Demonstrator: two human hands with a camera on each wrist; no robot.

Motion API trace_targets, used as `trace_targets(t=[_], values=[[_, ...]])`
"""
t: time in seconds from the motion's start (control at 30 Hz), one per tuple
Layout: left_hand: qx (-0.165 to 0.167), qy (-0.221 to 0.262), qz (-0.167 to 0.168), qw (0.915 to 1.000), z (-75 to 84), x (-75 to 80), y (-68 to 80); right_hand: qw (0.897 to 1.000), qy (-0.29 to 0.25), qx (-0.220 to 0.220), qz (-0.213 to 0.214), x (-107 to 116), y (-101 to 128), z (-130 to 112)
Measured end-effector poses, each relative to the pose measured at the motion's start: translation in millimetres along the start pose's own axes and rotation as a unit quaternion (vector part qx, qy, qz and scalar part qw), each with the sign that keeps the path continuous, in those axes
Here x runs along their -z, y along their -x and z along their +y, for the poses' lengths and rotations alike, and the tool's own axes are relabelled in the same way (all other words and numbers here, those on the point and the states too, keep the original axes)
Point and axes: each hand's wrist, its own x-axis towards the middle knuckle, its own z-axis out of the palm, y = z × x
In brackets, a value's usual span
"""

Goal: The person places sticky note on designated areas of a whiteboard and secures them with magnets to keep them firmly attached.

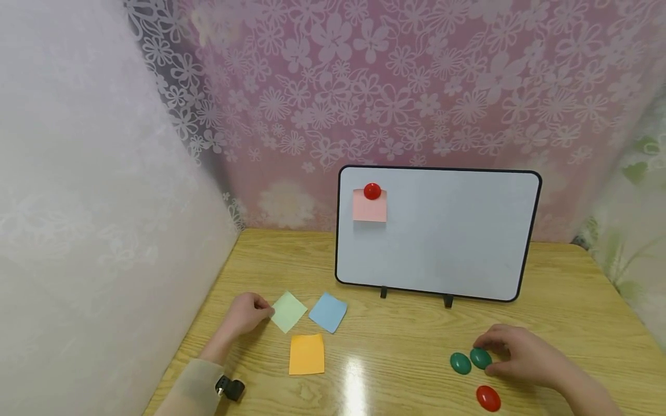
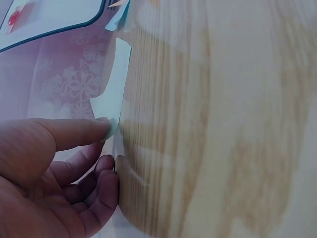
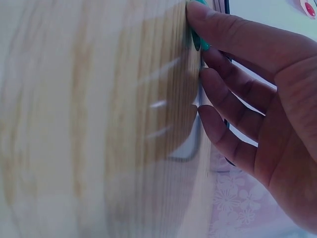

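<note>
While left hand pinches pale green square note, right hand fingers touch glossy green magnet

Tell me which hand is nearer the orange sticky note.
Left. The left hand touches the green note just up-left of the orange sticky note; the right hand is far across the table by the green magnets.
</note>
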Motion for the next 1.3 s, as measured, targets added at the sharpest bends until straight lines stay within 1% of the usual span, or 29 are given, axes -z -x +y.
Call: trace_targets(t=[0.13,0.23,0.43,0.57,0.7,0.83,1.03,1.2,1.3], values=[[0.007,0.004,0.009,0.9999,-1.0,0.8,-1.1,1.000,0.007,-0.003,0.002,1.0,-0.5,-1.7],[0.006,0.008,0.017,0.9998,-1.8,2.0,-1.6,1.000,0.012,-0.009,0.000,1.7,-0.7,-1.7],[0.016,0.028,0.027,0.9991,-1.8,2.6,-2.1,1.000,0.029,-0.003,-0.003,4.1,-2.4,-0.1],[0.017,0.036,0.028,0.9988,-1.9,2.5,-2.1,0.999,0.048,0.005,0.001,5.5,-4.2,0.7],[0.016,0.040,0.027,0.9987,-2.7,2.4,-3.1,0.998,0.066,0.000,0.002,6.7,-5.1,1.4],[0.011,0.039,0.027,0.9988,-2.8,2.1,-4.6,0.997,0.077,0.005,0.009,7.1,-5.6,2.3],[0.017,0.047,0.022,0.9985,-1.6,2.0,-4.5,0.997,0.073,0.015,0.029,5.6,-7.2,4.4],[0.030,0.049,0.023,0.9981,-0.7,2.8,-1.8,0.997,0.067,0.017,0.036,4.8,-8.4,5.5],[0.030,0.046,0.026,0.9981,-1.5,3.0,-0.6,0.997,0.062,0.013,0.037,5.1,-8.6,5.9]])
